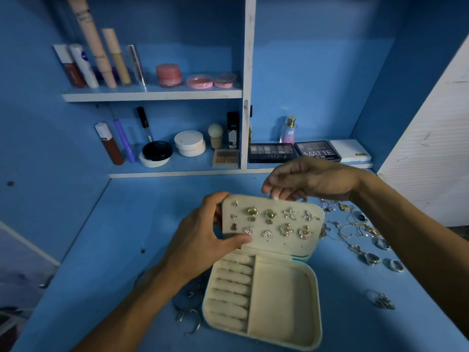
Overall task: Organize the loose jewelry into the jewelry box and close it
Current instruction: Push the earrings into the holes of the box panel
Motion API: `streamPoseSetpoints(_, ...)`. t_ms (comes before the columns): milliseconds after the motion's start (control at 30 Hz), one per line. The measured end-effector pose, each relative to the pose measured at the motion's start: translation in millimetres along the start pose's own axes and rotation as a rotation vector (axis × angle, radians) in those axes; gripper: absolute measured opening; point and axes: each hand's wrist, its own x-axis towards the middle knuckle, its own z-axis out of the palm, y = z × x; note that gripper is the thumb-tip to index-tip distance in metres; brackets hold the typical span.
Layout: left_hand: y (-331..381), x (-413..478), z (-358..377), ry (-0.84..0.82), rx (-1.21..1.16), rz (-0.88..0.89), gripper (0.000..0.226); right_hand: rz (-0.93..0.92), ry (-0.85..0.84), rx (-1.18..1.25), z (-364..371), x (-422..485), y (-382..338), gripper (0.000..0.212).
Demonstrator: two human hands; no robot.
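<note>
So, closest to us: the jewelry box (279, 295) sat open on the blue table (127, 224). It's a soft cream thing with rounded corners and a velvety-looking lining. The padded ring rolls (231, 293) on its left side and the plain compartment beside them had nothing in them yet. A few thin metal hoops (189, 308) lay just beside its left wall.

A bit further out, our left hand (200, 240) gripped the lid (286, 243) by its left edge, thumb across the front, fingers behind, holding it up. The lid's inner panel was dotted with small holes and already carried rows of earrings (270, 214), mostly gold and silver with a couple of greenish stones.

Our right hand (309, 180) hovered at the lid's top edge with its fingers curled down. We couldn't tell if it was pinching the edge, some tiny piece, or nothing.

To the right lay the loose jewelry (360, 229), a tangle of fine chains and chunky glassy rings spread over the table, well apart from the box.

Our read: the earring stage looked about done, with the rings and chains not started. Next up probably means picking rings into the rolls, and those chains look fiddly and snag-prone.

Way back, the shelves (152, 94) held tubes, jars and flat makeup palettes (271, 152).
</note>
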Motion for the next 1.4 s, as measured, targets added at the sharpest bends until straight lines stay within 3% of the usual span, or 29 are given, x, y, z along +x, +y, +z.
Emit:
streamPoseSetpoints(233,1,23,1,-0.122,0.024,-0.109,0.097,0.024,0.113,-0.182,-6,-8,-4,0.027)
streamPoseSetpoints(633,-4,23,2,-0.226,0.072,-0.192,0.074,0.0,0.331,-0.492,17,10,29,0.016)
streamPoseSetpoints(767,-2,21,0,-0.253,0.044,-0.196,0.051,0.013,0.335,-0.522,19,13,38,0.019)
streamPoseSetpoints(933,-11,19,-1,-0.22,0.036,-0.204,0.055,0.016,0.336,-0.559,19,13,44,0.021)
streamPoseSetpoints(1100,-10,15,-8,-0.176,0.031,-0.162,0.04,0.016,0.353,-0.581,22,15,45,0.02)
streamPoseSetpoints(1233,-14,14,-35,-0.031,0.048,-0.149,0.022,0.009,0.382,-0.61,22,15,48,0.019)
streamPoseSetpoints(1400,-39,-3,-75,0.125,0.069,-0.28,0.013,0.005,0.392,-0.624,26,19,47,0.018)
